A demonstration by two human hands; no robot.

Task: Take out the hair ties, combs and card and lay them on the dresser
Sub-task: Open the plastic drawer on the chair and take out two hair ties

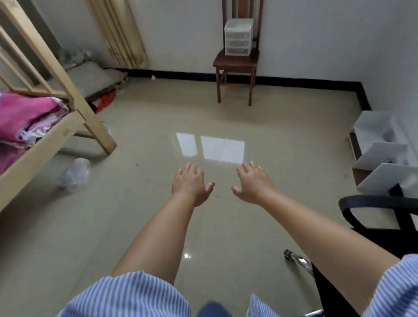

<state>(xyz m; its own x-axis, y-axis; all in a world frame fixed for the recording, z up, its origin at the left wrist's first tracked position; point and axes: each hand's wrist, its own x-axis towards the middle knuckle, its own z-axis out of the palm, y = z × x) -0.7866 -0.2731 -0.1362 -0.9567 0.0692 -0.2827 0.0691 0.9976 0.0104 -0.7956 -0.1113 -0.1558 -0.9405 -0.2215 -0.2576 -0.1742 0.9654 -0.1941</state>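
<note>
— Drawer box (238, 37), where is it?
— On the seat of the wooden chair (236, 63), against the far wall.
— And the hands?
— Left hand (191, 186) and right hand (253, 183) stretched forward over the floor (137, 214), fingers spread, holding nothing.

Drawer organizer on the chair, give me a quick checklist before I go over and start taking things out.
1. Left hand empty and open: ok.
2. Right hand empty and open: ok.
3. Plastic drawer organizer upright on the wooden chair: ok.
4. Its three drawers shut: ok, none opened yet.
5. Hair ties, combs and card inside: cannot tell.
6. Tiled floor free on the way to the chair: ok.
</note>
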